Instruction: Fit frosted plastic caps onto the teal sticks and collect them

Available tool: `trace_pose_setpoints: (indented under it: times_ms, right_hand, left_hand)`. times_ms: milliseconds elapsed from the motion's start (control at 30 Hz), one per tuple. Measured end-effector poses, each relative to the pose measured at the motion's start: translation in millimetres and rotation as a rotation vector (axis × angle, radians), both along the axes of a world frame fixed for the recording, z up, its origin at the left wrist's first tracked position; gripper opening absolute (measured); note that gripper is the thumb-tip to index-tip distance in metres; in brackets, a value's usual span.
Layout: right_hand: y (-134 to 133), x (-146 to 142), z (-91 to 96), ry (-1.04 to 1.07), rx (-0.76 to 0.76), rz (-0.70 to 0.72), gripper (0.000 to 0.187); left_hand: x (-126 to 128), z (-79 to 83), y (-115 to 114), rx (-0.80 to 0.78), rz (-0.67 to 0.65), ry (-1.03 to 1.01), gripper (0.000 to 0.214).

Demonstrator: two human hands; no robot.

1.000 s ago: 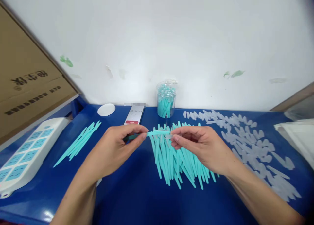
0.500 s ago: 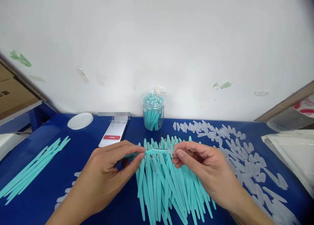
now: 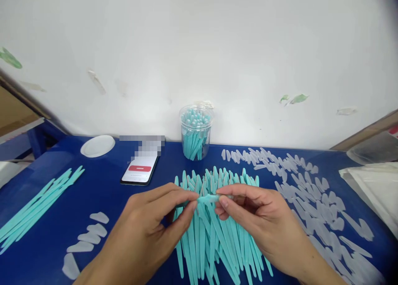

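Both hands pinched shut on one teal stick (image 3: 207, 199), held approx horiz. btwn them over the upper part of the big pile of teal sticks (image 3: 199, 247), mid-counter. L hand (image 3: 158, 231) has it btwn thumb & index; R hand (image 3: 261, 225) grips the other end, thumb & index too, other fingers curled under. Only a short length shows btwn the fingertips; a small pale bit shows by the R fingers, too small to tell what. Pile sticks lie mostly lengthwise, overlapping, ends fanned twd the person. Behind the pile, nr the wall (image 3: 230, 49), stands an upright clear jar (image 3: 207, 143) w/ more teal sticks in it. L of jar: phone (image 3: 138, 175) lying screen up, red button showing, part of screen blurred; then a round white lid (image 3: 98, 146), flat. Far L, a small bunch of teal sticks (image 3: 40, 214) lies at a slant; btwn it & the L forearm, a few frosted pieces (image 3: 88, 237) in a rough row. R side: lots of frosted caps (image 3: 336, 223) spread in uneven rows, running from nr the wall down past the R forearm. White packet (image 3: 371, 187) at far R, just beside them. Counter (image 3: 169, 163) is blue.
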State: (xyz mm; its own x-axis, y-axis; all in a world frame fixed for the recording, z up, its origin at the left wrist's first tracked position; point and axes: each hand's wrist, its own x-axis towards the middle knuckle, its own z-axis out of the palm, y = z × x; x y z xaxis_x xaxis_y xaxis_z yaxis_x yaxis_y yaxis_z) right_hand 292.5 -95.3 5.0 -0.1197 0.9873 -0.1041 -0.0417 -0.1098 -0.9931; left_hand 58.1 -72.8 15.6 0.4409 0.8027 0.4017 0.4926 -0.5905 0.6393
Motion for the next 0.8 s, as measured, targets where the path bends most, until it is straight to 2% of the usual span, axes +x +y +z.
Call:
trace_pose_setpoints:
  times_ms: [167, 233, 333, 567, 800]
  right_hand:
    - [1.6, 2.2, -2.6, 0.004, 0.001, 0.010, 0.018]
    - [3.8, 6.9, -1.5, 0.014, 0.015, 0.002, 0.017]
    - [7.4, 16.2, 1.3, -0.010, 0.050, -0.036, 0.015]
    - [7.8, 21.0, 4.2, -0.038, 0.089, -0.001, 0.011]
    - [5.8, 15.0, 3.0, -0.069, 0.081, 0.112, 0.011]
  left_hand:
    - [3.7, -10.3, -2.7, 0.077, -0.021, 0.011, 0.025]
    - [-1.3, -9.9, -0.2, 0.144, -0.049, 0.055, 0.026]
    - [-10.9, -3.6, 4.4, 0.197, -0.018, 0.130, 0.023]
    - [-17.9, 10.4, 5.1, -0.030, -0.027, 0.156, 0.024]
    - [-11.4, 7.4, 2.4, -0.111, -0.071, 0.162, 0.025]
